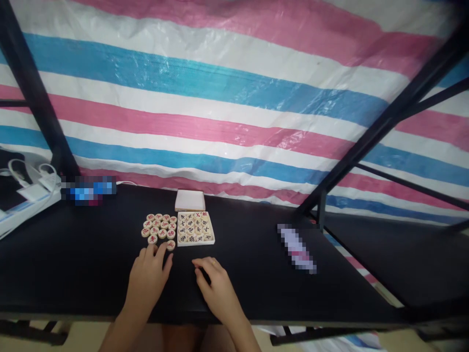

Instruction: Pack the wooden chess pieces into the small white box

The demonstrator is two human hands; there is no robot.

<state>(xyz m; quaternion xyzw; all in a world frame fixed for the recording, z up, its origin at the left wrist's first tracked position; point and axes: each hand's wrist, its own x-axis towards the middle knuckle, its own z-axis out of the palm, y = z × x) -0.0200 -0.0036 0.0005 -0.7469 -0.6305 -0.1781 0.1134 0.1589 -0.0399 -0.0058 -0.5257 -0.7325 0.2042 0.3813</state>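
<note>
My left hand (149,276) lies flat on the black table (73,264) with its fingers spread, fingertips just short of a loose cluster of round wooden chess pieces (159,228); one piece (170,245) sits by my thumb. My right hand (215,286) rests palm down to the right, fingers curled loosely on the table and nothing visible in them. Just beyond both hands stands a shallow white box tray (196,229) filled with rows of the same round pieces. The box's white lid (189,200) lies behind the tray.
A striped pink, blue and white tarp (234,98) hangs behind the table. Black metal frame bars (377,132) cross on the right and left. A white power strip with plugs (31,193) sits at the far left. Blurred patches (296,248) lie on the table.
</note>
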